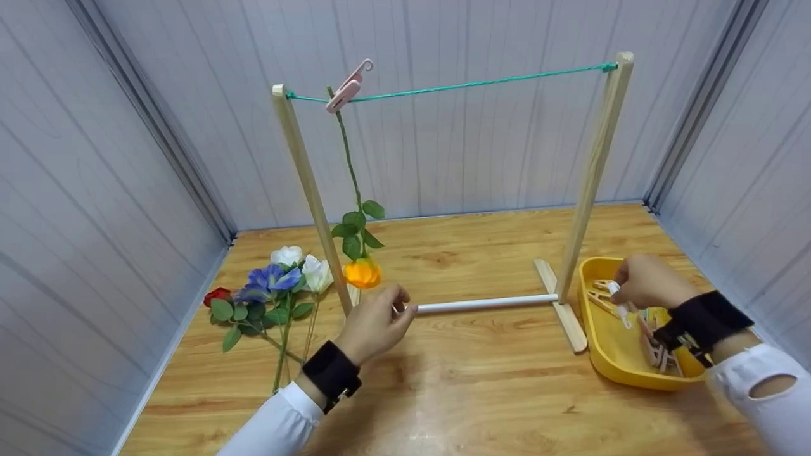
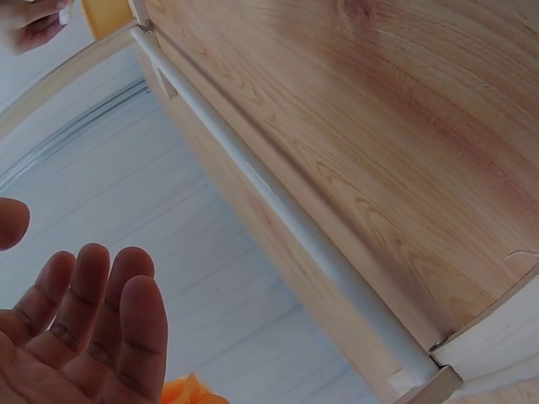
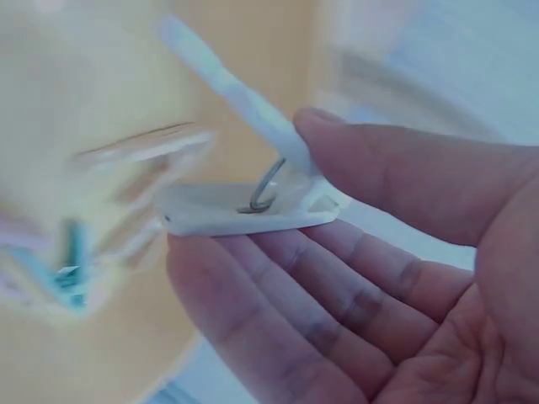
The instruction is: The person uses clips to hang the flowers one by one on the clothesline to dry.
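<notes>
Between thumb and fingers my right hand [image 1: 656,282] holds a white clothespin [image 3: 244,210], over the right end of the yellow tray [image 1: 618,377]. In the right wrist view the clothespin's two arms spread in a V, with a metal spring between them. My left hand [image 1: 377,323], fingers loosely bent and holding nothing, hovers by the left end of the white rod [image 1: 488,304]. An orange flower [image 1: 362,273] hangs head down near it, its stem clipped by a pink clothespin [image 1: 345,95] to the green cord [image 1: 469,85].
Two wooden posts, left [image 1: 310,183] and right [image 1: 595,177], hold the cord. On the table's left lie a red flower [image 1: 217,296], a blue flower [image 1: 269,282] and white flowers [image 1: 317,273]. More clothespins [image 1: 656,345] lie in the tray. Panel walls enclose the table.
</notes>
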The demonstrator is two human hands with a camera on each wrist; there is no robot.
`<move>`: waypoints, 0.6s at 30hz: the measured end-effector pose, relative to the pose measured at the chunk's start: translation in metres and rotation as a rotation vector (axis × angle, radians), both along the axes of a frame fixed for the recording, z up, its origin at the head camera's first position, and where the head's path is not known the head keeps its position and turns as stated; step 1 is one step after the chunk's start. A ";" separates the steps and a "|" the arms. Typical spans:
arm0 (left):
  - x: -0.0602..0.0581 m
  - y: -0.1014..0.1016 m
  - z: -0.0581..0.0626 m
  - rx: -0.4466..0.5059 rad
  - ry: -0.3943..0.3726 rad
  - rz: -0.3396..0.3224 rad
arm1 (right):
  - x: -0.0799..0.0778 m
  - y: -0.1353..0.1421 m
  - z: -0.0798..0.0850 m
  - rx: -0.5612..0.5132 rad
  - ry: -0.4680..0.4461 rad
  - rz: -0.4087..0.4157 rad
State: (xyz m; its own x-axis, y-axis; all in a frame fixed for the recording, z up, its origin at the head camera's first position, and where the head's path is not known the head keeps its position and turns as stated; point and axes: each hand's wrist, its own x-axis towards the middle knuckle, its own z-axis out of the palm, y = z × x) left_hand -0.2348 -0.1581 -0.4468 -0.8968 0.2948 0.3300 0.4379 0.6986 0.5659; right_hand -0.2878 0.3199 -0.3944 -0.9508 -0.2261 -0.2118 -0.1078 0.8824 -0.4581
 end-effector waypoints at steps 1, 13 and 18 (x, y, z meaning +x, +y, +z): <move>0.000 0.000 0.000 0.002 -0.002 -0.001 | 0.004 -0.002 0.007 -0.021 0.002 -0.007; 0.001 0.011 0.005 0.081 -0.011 -0.055 | 0.042 -0.056 0.038 -0.250 0.194 0.134; 0.005 0.022 0.011 0.107 0.012 -0.147 | 0.052 -0.080 0.035 -0.338 0.197 0.260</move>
